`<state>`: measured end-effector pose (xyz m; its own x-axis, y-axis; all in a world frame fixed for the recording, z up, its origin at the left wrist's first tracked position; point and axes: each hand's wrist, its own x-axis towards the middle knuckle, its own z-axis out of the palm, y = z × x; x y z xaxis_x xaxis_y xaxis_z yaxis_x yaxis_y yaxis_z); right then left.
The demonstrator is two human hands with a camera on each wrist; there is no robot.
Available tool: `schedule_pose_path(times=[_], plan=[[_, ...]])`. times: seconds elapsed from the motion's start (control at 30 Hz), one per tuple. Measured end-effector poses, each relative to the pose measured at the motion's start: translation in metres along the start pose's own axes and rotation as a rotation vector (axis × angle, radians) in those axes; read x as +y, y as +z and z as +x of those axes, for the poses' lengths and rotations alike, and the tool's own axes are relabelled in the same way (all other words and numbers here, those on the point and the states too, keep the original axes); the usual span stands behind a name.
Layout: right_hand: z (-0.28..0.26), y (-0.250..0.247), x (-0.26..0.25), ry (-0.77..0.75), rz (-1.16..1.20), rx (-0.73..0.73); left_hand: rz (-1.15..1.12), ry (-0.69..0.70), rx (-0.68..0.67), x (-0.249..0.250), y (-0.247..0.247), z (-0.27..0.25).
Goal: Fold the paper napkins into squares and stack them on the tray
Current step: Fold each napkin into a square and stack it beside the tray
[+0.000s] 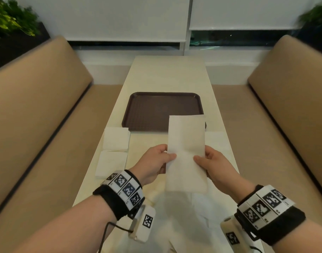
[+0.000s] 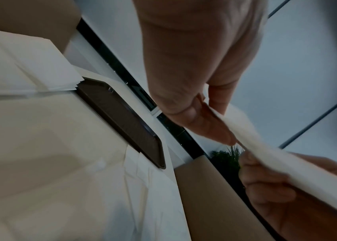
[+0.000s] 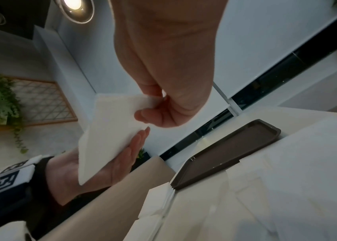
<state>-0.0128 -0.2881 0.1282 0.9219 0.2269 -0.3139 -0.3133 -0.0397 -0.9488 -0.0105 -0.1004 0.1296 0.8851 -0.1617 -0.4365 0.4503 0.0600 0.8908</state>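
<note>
Held above the worktop (image 1: 167,79) between both hands: a long folded napkin (image 1: 186,154), far end covering the near right corner of the brown tray (image 1: 156,110). Left hand (image 1: 153,165) and right hand (image 1: 214,166) each pinching a side edge, fingers beneath hidden. Two folded stacks (image 1: 114,148) left of the tray. Loose unfolded napkins (image 1: 184,221) near the edge, blurred.

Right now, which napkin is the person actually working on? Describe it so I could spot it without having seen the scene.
On the long cream table, near the brown tray, the left hand and right hand pinch the sides of one napkin. It is a long rectangle held up in the air, unlike the two square stacks lying flat to its left.
</note>
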Motion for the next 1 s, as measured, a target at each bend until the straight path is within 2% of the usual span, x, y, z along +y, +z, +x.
schedule_pose_path(times=[0.13, 0.4, 0.6, 0.9, 1.0], plan=[[0.002, -0.003, -0.002, -0.025, 0.072, -0.009, -0.017, 0.019, -0.038, 0.007, -0.003, 0.006], [0.005, -0.003, -0.005, 0.058, 0.121, -0.039, -0.111, 0.021, -0.027, 0.007, -0.008, 0.002], [0.005, 0.001, -0.004, 0.024, 0.055, -0.039, -0.099, 0.002, -0.031, 0.002, -0.013, 0.0], [-0.004, 0.009, -0.006, -0.01, 0.043, -0.015, -0.055, 0.089, 0.04, -0.003, -0.011, -0.011], [-0.007, 0.011, -0.003, -0.028, 0.017, -0.01, -0.095, 0.094, 0.022, -0.006, -0.012, -0.017]])
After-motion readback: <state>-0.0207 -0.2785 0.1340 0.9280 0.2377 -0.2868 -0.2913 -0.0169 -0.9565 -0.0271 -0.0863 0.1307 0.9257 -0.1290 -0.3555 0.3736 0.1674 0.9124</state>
